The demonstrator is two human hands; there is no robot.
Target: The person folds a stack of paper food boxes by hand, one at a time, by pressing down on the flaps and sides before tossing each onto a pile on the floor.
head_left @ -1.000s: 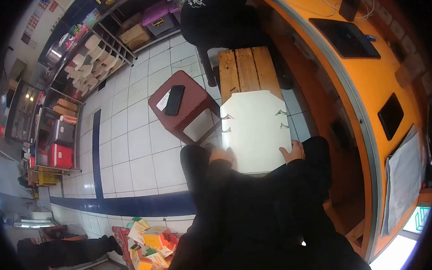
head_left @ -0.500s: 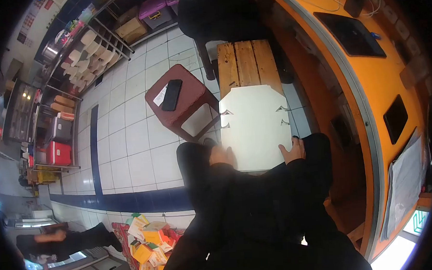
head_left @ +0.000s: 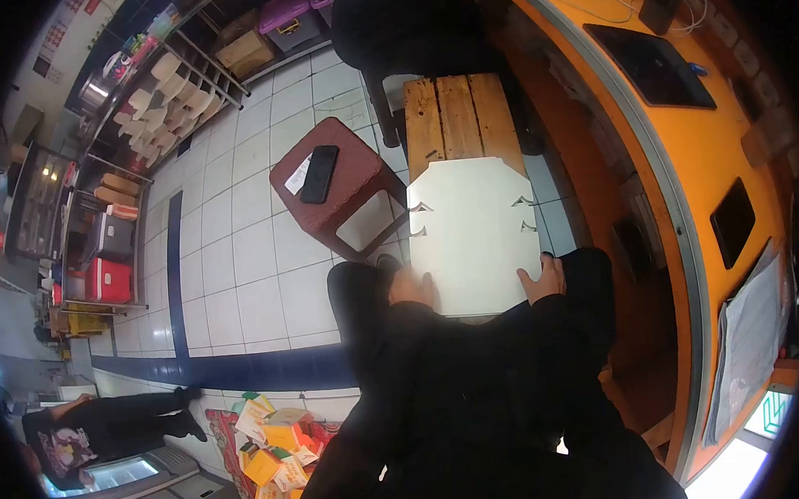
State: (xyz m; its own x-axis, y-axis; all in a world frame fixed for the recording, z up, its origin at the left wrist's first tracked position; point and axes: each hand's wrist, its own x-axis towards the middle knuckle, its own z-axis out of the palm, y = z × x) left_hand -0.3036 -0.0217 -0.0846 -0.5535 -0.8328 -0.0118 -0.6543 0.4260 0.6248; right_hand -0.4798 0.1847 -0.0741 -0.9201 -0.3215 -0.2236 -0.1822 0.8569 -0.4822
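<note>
A flat white cardboard box blank (head_left: 472,233) with cut notches along both sides lies on a wooden bench (head_left: 461,117) in front of me. My left hand (head_left: 412,289) grips its near left edge, thumb on top and fingers at the side. At the near right edge, my right hand (head_left: 543,280) holds it the same way, its thumb on the white face. The fingertips under the edges are hidden.
A brown stool (head_left: 300,178) left of the bench bears a black phone (head_left: 320,174). An orange counter (head_left: 671,139) runs along the right. Printed boxes (head_left: 279,442) are piled at lower left. A person (head_left: 86,433) stands farther left; another dark-clothed person (head_left: 403,26) is beyond the bench.
The person at the far left has shifted and turned, so a printed shirt front shows now. My hands and the cardboard have hardly moved.
</note>
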